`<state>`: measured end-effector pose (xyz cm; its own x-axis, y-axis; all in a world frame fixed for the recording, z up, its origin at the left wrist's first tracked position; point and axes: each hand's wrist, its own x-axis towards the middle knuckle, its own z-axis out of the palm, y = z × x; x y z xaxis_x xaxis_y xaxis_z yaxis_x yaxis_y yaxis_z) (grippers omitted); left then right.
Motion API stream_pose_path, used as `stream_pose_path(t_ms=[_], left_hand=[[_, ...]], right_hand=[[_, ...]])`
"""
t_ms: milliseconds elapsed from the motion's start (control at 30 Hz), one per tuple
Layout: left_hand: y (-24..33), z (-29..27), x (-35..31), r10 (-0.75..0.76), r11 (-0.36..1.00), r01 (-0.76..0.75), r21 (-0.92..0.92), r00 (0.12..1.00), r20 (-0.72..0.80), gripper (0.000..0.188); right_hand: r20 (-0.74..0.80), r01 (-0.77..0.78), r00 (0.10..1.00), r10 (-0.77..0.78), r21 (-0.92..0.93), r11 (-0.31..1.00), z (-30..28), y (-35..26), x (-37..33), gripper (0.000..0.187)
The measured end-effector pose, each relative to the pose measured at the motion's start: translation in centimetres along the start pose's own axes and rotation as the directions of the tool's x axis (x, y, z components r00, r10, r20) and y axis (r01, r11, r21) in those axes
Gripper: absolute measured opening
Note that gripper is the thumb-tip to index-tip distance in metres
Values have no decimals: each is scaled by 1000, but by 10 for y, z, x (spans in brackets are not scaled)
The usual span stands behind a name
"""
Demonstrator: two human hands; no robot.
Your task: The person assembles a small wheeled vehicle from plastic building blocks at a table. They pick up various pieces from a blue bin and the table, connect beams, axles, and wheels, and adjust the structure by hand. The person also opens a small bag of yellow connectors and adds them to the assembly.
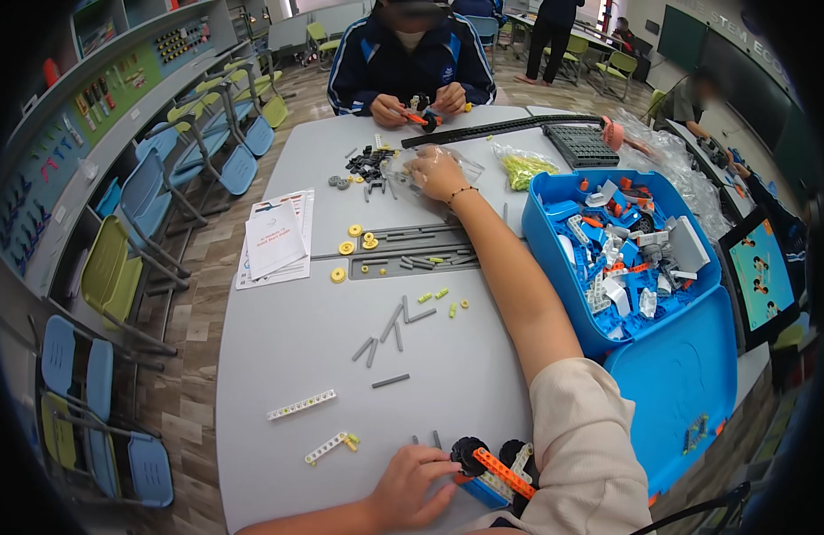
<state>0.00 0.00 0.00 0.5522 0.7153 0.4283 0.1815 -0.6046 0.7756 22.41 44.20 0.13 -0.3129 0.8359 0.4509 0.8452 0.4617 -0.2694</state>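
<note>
At the front edge of the table, my left hand [412, 489] has its fingertips closed against a black wheel of a brick-built vehicle [504, 473] with orange, white and blue parts. My right sleeve hides some of this model. Reaching far across the table, my right hand [437, 173] has its fingers closed on a clear plastic bag [470, 168]; the fingertips are partly hidden. Left of the bag lies a pile of black connector pieces [369, 164]. White beams [302, 405] and grey axles [390, 381] lie loose nearer me.
A blue bin [568, 294] full of parts stands at the right, its lid [675, 392] nearer me. Beyond it are a bag of yellow-green pieces [525, 167] and a tablet [758, 276]. Papers [276, 239] lie left. Opposite, a person's hands [421, 107] hold a small model.
</note>
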Motion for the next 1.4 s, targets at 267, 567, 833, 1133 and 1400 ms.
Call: stream_pose_path(t_ms=[267, 567, 833, 1133, 1400], left_hand=[[8, 1, 3, 10, 1000, -10, -14, 1000, -29, 39], [7, -1, 4, 36, 999, -37, -4, 999, -37, 43], [2, -3, 4, -13, 1000, 13, -3, 1000, -11, 38], [2, -3, 6, 31, 999, -31, -10, 998, -55, 37], [1, -4, 6, 39, 999, -41, -25, 998, -48, 37]], right_hand=[[-9, -24, 1000, 23, -150, 988, 19, -5, 4, 23], [-7, -112, 994, 112, -166, 980, 21, -11, 7, 24], [-14, -98, 995, 98, -5, 995, 11, -5, 5, 26], [26, -140, 989, 142, -87, 986, 17, -12, 2, 22], [79, -113, 990, 119, -76, 991, 20, 1, 5, 22]])
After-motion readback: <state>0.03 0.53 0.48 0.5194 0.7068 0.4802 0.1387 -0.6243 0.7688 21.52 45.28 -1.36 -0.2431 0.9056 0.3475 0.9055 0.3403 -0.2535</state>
